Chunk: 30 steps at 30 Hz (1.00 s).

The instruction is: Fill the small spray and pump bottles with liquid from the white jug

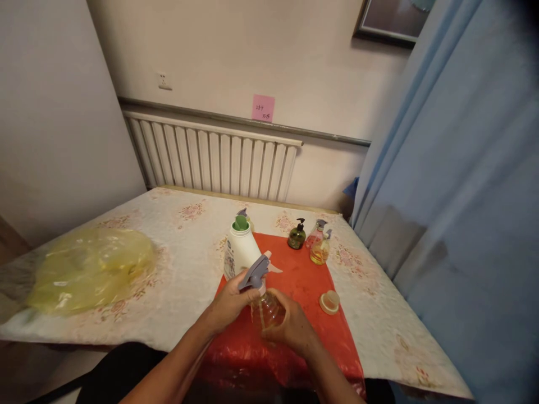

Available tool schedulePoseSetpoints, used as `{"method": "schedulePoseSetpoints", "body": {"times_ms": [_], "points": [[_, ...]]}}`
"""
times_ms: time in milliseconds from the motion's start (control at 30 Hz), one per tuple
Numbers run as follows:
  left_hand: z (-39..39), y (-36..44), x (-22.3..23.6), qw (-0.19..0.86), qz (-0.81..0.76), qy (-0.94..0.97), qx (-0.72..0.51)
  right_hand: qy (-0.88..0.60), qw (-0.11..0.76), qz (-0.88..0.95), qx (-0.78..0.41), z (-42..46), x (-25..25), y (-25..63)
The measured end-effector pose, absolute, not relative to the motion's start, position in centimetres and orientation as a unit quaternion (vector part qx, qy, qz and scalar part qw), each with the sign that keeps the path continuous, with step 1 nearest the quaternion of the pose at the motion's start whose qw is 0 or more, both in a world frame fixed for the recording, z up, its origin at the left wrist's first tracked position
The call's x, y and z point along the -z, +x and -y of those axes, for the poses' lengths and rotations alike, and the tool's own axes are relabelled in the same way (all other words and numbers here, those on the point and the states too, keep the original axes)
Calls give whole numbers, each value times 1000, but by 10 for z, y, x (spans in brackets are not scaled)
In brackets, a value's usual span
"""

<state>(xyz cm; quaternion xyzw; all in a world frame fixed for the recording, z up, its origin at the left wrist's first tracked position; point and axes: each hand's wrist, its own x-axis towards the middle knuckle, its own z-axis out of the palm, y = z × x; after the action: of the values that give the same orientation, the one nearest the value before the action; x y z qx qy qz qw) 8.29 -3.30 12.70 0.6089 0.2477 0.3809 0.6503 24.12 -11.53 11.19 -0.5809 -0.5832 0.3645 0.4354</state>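
Observation:
Close to me, over a red plastic sheet (295, 280), I hold a clear spray bottle (267, 311) with amber liquid inside. My left hand (231, 303) grips its grey trigger spray head (255, 275) at the neck. Around the bottle's body curls my right hand (292, 325). Just behind stands a large white bottle (244, 247), its mouth uncapped and a green funnel-like piece (241, 223) in it. A pale round cap (329, 302) lies on the sheet to the right.
A dark green pump bottle (297, 237), a pink bottle (314, 235) and a yellow-liquid bottle (320, 252) stand at the sheet's back right. A crumpled yellow plastic bag (92, 269) lies left on the flowered tablecloth (185, 269). A blue curtain (455, 185) hangs at the right.

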Motion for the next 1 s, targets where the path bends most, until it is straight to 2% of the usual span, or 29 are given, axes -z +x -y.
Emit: {"method": "schedulePoseSetpoints", "body": {"times_ms": [167,467,600,833,1000], "points": [[32,85,-127,653,-238,608,-383,-571,452,581,-363,117,-114,243],[25,85,-120,713,-186,579,-350,-497,476,557,-464,115,-110,250],[23,88,-118,752,-130,544,-349,-511,466,568,-446,117,-117,249],[25,92,-124,762,-96,531,-359,-532,453,571,-431,120,-128,248],[26,82,-122,715,-154,572,-372,-546,468,572,-394,116,-124,257]]}}
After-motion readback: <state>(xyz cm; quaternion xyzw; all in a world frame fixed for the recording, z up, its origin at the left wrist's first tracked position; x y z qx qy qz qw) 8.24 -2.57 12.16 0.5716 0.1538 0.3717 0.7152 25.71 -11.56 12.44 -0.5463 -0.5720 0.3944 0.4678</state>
